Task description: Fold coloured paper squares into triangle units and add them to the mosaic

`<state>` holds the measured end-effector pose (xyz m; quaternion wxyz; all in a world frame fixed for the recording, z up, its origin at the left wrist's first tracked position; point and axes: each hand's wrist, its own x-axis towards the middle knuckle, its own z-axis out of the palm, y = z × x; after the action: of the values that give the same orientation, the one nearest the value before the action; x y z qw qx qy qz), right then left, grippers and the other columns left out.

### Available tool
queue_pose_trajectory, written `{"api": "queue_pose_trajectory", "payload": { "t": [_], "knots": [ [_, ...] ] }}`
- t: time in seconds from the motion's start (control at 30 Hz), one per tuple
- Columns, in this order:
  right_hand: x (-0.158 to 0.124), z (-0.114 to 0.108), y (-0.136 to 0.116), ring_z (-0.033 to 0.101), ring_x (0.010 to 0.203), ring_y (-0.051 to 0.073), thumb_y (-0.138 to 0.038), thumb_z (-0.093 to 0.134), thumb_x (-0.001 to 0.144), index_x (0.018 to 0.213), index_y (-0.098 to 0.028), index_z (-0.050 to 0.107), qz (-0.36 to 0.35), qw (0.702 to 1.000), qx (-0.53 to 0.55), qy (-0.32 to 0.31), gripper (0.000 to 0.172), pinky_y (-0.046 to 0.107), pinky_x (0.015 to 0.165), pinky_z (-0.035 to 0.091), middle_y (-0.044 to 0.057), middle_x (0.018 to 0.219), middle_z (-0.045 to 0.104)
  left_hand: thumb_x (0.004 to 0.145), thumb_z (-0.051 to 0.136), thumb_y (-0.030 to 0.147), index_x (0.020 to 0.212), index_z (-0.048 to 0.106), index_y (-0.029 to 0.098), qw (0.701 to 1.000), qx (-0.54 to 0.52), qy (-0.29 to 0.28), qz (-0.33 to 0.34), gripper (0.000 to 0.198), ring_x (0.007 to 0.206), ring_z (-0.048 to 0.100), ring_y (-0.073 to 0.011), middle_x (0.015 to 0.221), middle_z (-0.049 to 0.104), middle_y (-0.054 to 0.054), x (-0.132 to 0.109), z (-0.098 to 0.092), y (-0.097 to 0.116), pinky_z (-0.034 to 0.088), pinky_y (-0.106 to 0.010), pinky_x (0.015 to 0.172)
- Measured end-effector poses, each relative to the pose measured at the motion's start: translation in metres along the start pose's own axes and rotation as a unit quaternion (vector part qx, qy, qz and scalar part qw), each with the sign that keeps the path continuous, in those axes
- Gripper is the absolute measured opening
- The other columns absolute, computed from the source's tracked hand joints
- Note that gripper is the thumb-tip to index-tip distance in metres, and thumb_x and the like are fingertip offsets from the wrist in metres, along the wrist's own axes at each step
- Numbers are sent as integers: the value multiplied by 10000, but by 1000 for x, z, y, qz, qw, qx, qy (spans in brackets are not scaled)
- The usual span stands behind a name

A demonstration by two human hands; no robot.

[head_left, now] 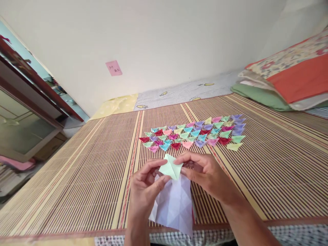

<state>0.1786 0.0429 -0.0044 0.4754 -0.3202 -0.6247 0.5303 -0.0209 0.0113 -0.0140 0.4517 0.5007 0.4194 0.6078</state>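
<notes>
Evidently light and thin, the pale green folded paper (171, 167) is held between the two hands, near the middle of the mat's (97, 177) near edge and in front of the lavender sheet (174, 205). It shows a diamond-like outline with a crease running down its middle. It should weigh next to nothing, feel a little stiffer where layers meet, and bend or tear if pulled hard; slipping looks a smaller risk than crumpling. The best hold is probably a light pinch at the side corners, leaving the central crease free of pressure.

The person's left hand (147, 179) has it on the left side, its grip closed to about the paper's thickness, with the thumb at the lower edge. The right hand (205, 171) pinches the opposite side just as narrowly, index finger near the crease; the other fingers are partly hidden.

Below, the lavender sheet, creased all over, reaches across the mat's near border. Beyond the hands, small folded pieces (184, 135) in many colours stand in slanting rows towards the mat's far edge. Folded bedding (299, 78) lies at its far right corner.
</notes>
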Motion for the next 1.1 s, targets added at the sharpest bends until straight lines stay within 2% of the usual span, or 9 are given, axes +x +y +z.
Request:
{"api": "queue_pose_trajectory", "payload": {
  "t": [0.07,0.17,0.3,0.47,0.67,0.83,0.97,1.1],
  "knots": [
    [1,-1,0,703,877,156,-225,717,919,1009,-228,782,-12,1000,7,-9,111,256,755,541,23,965,762,743,916,211,1035,844,261,999,7,-15,31,305,813,641,-125,980,714,-38,1,-1,0,534,-180,687],
    [1,-2,0,687,888,146,-233,728,938,975,-243,791,-31,999,5,-14,74,250,768,522,12,956,743,773,889,183,1012,845,263,997,29,-27,62,256,874,658,-149,965,719,-41,2,0,1,548,-208,749],
    [0,-2,0,679,925,155,-228,741,946,990,-265,801,-63,998,-3,-25,83,266,789,502,11,977,725,825,832,149,1016,844,274,996,52,-39,67,228,925,694,-175,977,749,-54,2,3,2,568,-240,788],
    [0,1,-2,640,858,150,-239,717,970,924,-252,791,-81,996,-36,-26,87,276,748,466,5,911,693,814,841,148,1007,846,277,995,59,-41,68,232,916,701,-165,968,760,-47,1,7,3,568,-222,779],
    [1,11,-4,615,833,172,-289,688,978,832,-206,731,-74,997,-36,12,173,303,733,455,20,867,659,865,816,214,841,834,255,996,51,7,76,51,853,709,-151,878,769,-28,-1,15,0,559,-210,738],
    [0,20,-6,601,799,163,-245,663,950,784,-202,675,-79,994,-54,56,172,293,711,450,9,842,644,874,812,246,802,793,223,997,42,43,46,78,778,691,-125,831,758,-9,-5,21,-2,543,-189,703],
    [-1,25,-7,591,726,156,-282,650,957,803,-198,675,-62,992,-70,84,177,279,641,450,8,799,663,863,825,263,802,771,219,995,46,81,32,93,715,682,-109,796,755,7,-7,25,-1,547,-178,676],
    [-2,27,-7,594,661,153,-332,677,948,805,-199,683,-52,988,-89,116,195,268,586,451,6,742,682,870,814,266,802,761,206,994,62,85,36,106,725,693,-123,805,762,-9,-8,27,2,559,-193,677]
  ]
}}
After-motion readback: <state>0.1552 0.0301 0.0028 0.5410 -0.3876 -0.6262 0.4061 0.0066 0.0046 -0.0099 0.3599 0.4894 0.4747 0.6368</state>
